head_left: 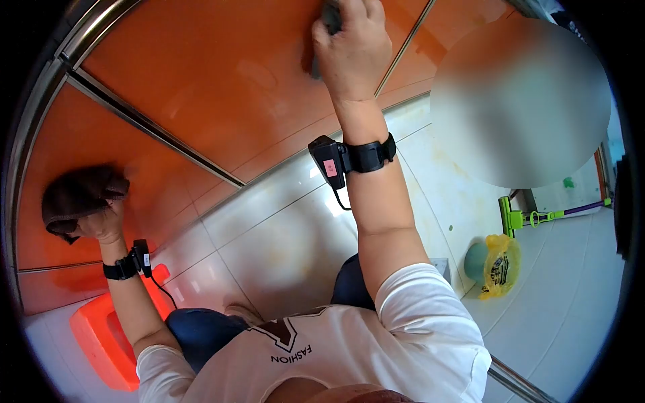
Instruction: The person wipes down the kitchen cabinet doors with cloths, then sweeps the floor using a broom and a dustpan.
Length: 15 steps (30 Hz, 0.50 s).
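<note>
My left hand (101, 220) is closed on a bunched dark brown cloth (80, 195), which lies against the glossy orange cabinet panel (161, 201) at the left; the cloth covers part of the fingers. Near the top edge of the view, my right hand (355, 50) grips a small dark grey object (330, 19) against another orange panel (222, 74). What that object is cannot be made out, as the fingers and the frame edge hide part of it. Each wrist wears a black strap with a small device.
Metal strips (154, 138) frame the panels. An orange-red plastic stool (101, 336) stands at the lower left. On the right are a green-headed mop (514, 218) and a bin with a yellow bag (500, 269). The floor (269, 248) is pale tile. A blurred circle covers the upper right.
</note>
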Motion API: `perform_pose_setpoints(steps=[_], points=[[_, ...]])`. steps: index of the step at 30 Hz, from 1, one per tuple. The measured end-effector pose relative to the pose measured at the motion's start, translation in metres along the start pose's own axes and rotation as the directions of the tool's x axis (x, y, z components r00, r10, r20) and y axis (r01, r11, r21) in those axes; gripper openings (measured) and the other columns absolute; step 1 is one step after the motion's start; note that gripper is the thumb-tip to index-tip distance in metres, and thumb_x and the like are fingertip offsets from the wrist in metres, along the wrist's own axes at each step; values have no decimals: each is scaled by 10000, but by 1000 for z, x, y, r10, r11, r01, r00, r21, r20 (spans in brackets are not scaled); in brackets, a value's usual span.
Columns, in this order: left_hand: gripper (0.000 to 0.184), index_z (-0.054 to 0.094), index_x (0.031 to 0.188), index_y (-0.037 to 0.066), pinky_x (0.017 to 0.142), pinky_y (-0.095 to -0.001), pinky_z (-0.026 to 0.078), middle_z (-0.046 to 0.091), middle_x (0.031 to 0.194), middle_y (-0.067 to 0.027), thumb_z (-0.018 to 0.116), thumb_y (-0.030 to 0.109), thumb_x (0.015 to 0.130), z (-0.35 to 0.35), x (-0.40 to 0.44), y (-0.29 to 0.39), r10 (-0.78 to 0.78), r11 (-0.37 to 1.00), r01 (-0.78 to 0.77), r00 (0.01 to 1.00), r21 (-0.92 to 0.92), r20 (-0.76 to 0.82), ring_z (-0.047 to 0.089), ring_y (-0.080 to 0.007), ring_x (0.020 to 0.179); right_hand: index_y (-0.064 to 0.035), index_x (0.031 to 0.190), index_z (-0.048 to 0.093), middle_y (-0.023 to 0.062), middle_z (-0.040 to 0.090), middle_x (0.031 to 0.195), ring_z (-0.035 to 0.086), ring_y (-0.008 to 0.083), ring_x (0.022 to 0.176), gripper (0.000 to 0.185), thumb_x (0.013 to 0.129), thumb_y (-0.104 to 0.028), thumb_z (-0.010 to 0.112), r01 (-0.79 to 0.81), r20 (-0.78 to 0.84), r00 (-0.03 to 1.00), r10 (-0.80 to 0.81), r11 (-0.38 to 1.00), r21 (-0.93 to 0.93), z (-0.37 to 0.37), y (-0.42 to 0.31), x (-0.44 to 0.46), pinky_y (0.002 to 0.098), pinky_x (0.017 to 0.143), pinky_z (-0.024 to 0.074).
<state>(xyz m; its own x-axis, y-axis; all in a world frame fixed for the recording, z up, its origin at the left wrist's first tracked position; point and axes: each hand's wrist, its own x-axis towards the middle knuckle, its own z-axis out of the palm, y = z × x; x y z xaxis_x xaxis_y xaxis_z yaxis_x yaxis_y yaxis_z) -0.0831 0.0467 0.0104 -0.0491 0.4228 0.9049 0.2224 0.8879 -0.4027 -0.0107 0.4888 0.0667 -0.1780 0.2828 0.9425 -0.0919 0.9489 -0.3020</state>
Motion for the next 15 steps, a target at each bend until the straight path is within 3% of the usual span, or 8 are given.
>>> perform_pose_setpoints(steps=[2, 4, 6, 8, 9, 11, 15], points=[[578, 552, 1244, 27, 969, -433, 413, 553, 1272, -165, 573, 452, 853, 1, -3, -2, 8, 1000, -9, 1000, 20, 22, 499, -368, 1171, -135, 942, 594, 99, 546, 848, 585, 325, 737, 256, 710, -53, 661, -18, 49, 999, 18, 1000, 1, -7, -10, 3, 409, 596, 486], [572, 552, 1244, 24, 963, -432, 417, 553, 1271, -167, 571, 444, 856, -4, 7, 5, 27, 1000, -27, 999, -1, 21, 504, -371, 1163, -134, 924, 603, 90, 550, 853, 586, 316, 730, 227, 718, -55, 650, 15, 280, 960, -3, 999, -40, -9, -13, 4, 410, 596, 489], [566, 551, 1244, 22, 957, -432, 422, 553, 1270, -169, 568, 436, 860, -4, 6, 4, 43, 999, -43, 999, -19, 17, 509, -374, 1155, -107, 876, 604, 106, 547, 857, 589, 314, 727, 155, 730, -66, 636, 33, 334, 942, -22, 999, -27, -16, -15, 5, 393, 615, 493], [564, 553, 1239, 16, 930, -435, 436, 559, 1260, -173, 557, 439, 866, 2, -5, -3, 34, 995, -26, 996, -99, 80, 523, -384, 1129, -138, 1002, 681, 92, 625, 1046, 614, 291, 978, 214, 805, -138, 600, 66, 692, 721, 35, 991, -119, -22, -16, 2, 398, 803, 505], [564, 553, 1239, 16, 930, -435, 436, 559, 1260, -173, 557, 439, 866, 2, -4, -2, 33, 994, -25, 996, -102, 77, 523, -384, 1129, -138, 1002, 681, 92, 625, 1046, 614, 291, 978, 214, 805, -138, 600, 68, 691, 722, 36, 990, -122, -21, -15, 1, 398, 803, 505], [506, 578, 1177, -7, 874, -454, 455, 586, 1181, -190, 565, 383, 855, -4, 9, 4, 44, 999, -45, 997, 5, 59, 554, -378, 1053, -190, 897, 723, 25, 657, 848, 650, 272, 755, 246, 716, -75, 603, 163, 532, 845, -59, 975, -150, -17, -14, -4, 375, 658, 539], [422, 617, 1084, -41, 791, -483, 482, 628, 1062, -215, 577, 299, 838, -15, 27, 13, 65, 983, -69, 997, 169, 33, 601, -367, 939, -181, 926, 715, 38, 655, 901, 649, 277, 804, 231, 743, -91, 605, 150, 579, 815, -30, 975, -162, -16, -13, -3, 379, 690, 536]])
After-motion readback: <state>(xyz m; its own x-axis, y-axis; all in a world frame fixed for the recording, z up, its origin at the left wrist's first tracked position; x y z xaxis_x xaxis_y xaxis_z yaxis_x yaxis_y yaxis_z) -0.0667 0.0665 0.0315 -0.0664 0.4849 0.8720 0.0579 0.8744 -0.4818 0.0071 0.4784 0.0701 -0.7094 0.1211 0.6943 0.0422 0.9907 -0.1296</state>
